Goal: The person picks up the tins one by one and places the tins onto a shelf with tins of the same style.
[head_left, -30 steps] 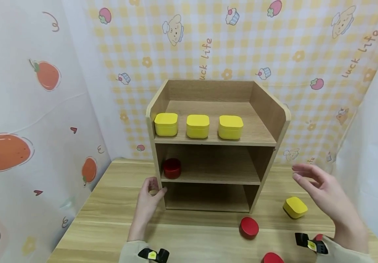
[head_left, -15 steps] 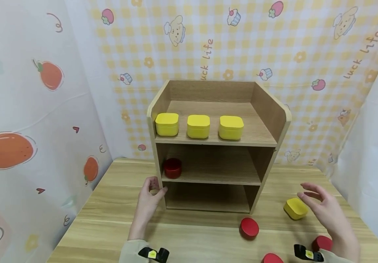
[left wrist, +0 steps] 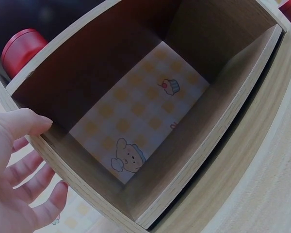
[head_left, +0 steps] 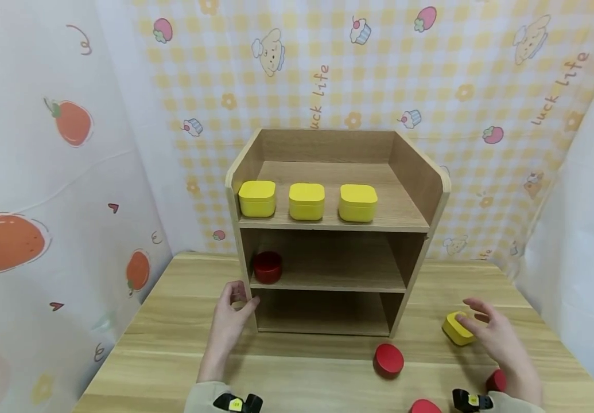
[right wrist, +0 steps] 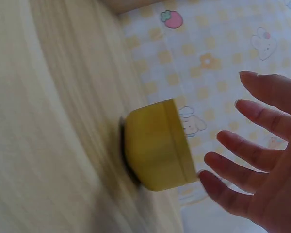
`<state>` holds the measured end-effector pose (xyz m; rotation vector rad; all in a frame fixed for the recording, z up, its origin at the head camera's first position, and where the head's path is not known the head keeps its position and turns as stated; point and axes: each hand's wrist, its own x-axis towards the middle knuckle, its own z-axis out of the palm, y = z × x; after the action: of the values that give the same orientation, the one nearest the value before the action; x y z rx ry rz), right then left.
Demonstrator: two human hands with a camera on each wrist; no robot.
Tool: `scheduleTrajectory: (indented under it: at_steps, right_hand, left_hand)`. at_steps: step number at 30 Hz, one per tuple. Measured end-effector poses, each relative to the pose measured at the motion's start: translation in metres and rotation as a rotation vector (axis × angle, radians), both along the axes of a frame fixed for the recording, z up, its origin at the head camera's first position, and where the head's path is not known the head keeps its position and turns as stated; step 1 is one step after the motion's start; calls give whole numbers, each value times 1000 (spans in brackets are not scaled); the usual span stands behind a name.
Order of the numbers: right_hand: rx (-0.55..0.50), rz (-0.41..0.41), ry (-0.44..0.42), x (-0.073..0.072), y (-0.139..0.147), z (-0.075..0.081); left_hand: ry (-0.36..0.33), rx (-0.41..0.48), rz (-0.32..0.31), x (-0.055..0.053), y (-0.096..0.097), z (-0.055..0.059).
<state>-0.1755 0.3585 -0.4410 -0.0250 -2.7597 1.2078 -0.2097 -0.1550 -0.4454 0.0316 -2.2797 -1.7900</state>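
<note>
At the left side of a small wooden shelf [head_left: 327, 288], my left hand [head_left: 226, 324] grips the side panel. In the left wrist view its thumb [left wrist: 31, 121] lies over the front edge, with the fingers along the outside. My right hand [head_left: 503, 338] hovers beside a yellow rounded box [head_left: 454, 330] on the table, thumb and fingers spread. The right wrist view shows that box [right wrist: 157, 145] close to the fingertips, with nothing held. Whether a fingertip touches it I cannot tell.
Several yellow boxes [head_left: 307, 202] line the top shelf. A red round box [head_left: 268, 267] stands at the left of the middle shelf. Other red round boxes [head_left: 388, 360] lie on the table [head_left: 297, 378] in front, one [head_left: 496, 380] partly behind my right wrist.
My right hand has come down and to the left, from above the table to beside the yellow box. The left hand has stayed on the shelf's side. The head view shifts slightly.
</note>
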Motion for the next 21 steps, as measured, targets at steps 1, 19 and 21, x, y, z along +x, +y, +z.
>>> scheduleTrajectory:
  at_steps: [1, 19, 21]
  right_hand:
    - [5, 1, -6, -1, 0, -1]
    - [181, -3, -76, -3, 12, -13]
    - [172, 3, -93, -4, 13, -15]
  left_hand:
    - [1, 2, 0, 0, 0, 0]
    - [-14, -7, 10, -1, 1, 0]
    - [-20, -10, 8, 3, 3, 7]
